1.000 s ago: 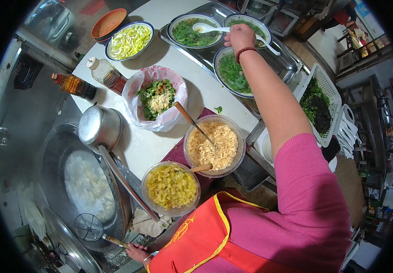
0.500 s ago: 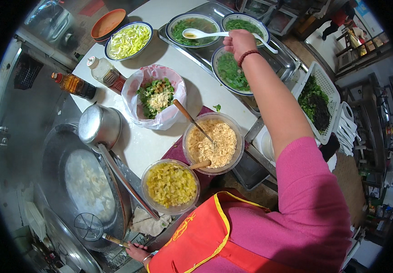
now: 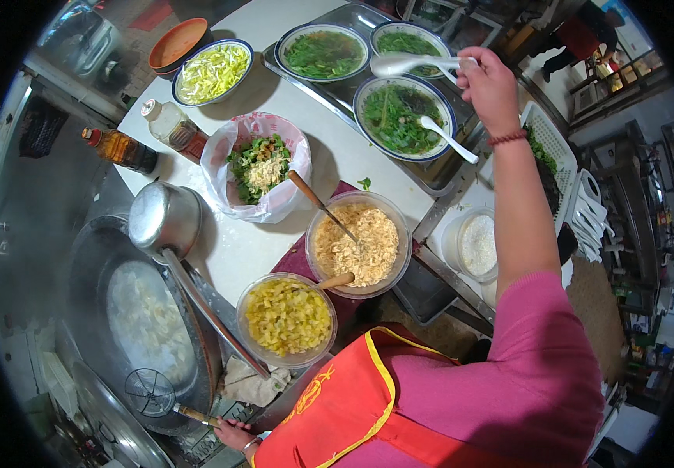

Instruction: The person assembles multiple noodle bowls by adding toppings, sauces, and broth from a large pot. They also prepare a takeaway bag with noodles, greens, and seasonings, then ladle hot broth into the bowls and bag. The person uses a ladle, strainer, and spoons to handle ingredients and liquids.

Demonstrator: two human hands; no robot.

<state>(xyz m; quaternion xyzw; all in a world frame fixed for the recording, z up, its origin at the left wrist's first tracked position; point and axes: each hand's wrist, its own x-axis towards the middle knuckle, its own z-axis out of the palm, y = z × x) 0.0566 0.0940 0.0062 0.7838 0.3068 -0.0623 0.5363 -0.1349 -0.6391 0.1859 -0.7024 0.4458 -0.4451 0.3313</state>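
Observation:
My right hand (image 3: pixel 493 90) pinches the handle of a white soup spoon (image 3: pixel 399 64), its bowl over the far right soup bowl (image 3: pixel 383 35). Part of another white handle (image 3: pixel 451 76) shows beneath it. Nearer, a soup bowl with greens (image 3: pixel 360 97) has a white spoon (image 3: pixel 450 140) leaning on its rim. Another soup bowl (image 3: pixel 281 62) stands to its left. At lower left my left hand (image 3: pixel 231 434) is closed around the wooden handle of a wire skimmer (image 3: pixel 150 392), whose head is at the near edge of a steaming wok (image 3: pixel 91 288).
The soup bowls share a metal tray (image 3: pixel 344 117). A bagged bowl of greens (image 3: pixel 294 187), a tub of shredded topping (image 3: pixel 368 242) and a tub of chopped pickles (image 3: pixel 286 320) crowd the counter. A saucepan's long handle (image 3: pixel 216 312) crosses the wok's rim. Bottles (image 3: pixel 138 152) stand at left.
My right hand has moved right and slightly down, carrying the spoon from the left soup bowl over the far right one. The near bowl's spoon has come into view. My left hand stays put.

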